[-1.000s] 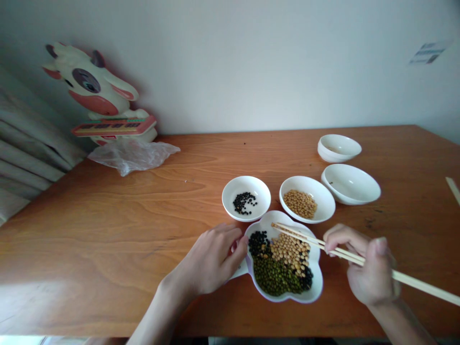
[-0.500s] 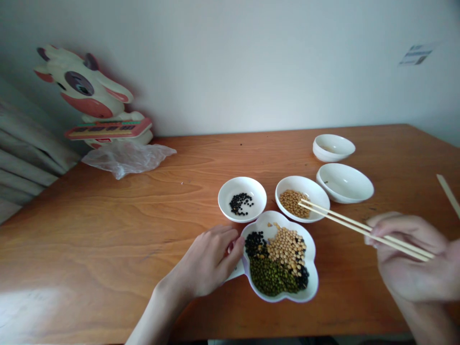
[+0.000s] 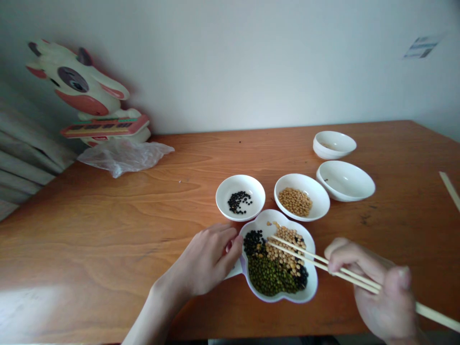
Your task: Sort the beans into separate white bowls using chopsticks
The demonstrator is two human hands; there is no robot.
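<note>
My right hand (image 3: pixel 377 292) is closed on a pair of wooden chopsticks (image 3: pixel 309 258), whose tips reach into the yellow beans of a white flower-shaped dish (image 3: pixel 312 282). That dish holds mixed black, yellow and green beans. My left hand (image 3: pixel 206 261) rests on the table with its fingers curled against the dish's left rim. Behind the dish stand a small white bowl of black beans (image 3: pixel 240 197) and a white bowl of yellow beans (image 3: pixel 302 197).
Two more white bowls (image 3: pixel 345 180) (image 3: pixel 334 144) stand at the back right of the wooden table (image 3: pixel 108 230). A crumpled clear plastic bag (image 3: pixel 124 154) and a cow-shaped toy (image 3: pixel 84 98) sit at the back left by the wall. A wooden stick (image 3: pixel 451 189) lies at the right edge.
My right hand swung the chopsticks from the mixed dish out over the bowl of yellow beans, then back into the mixed dish. My left hand stayed at the dish's rim.
</note>
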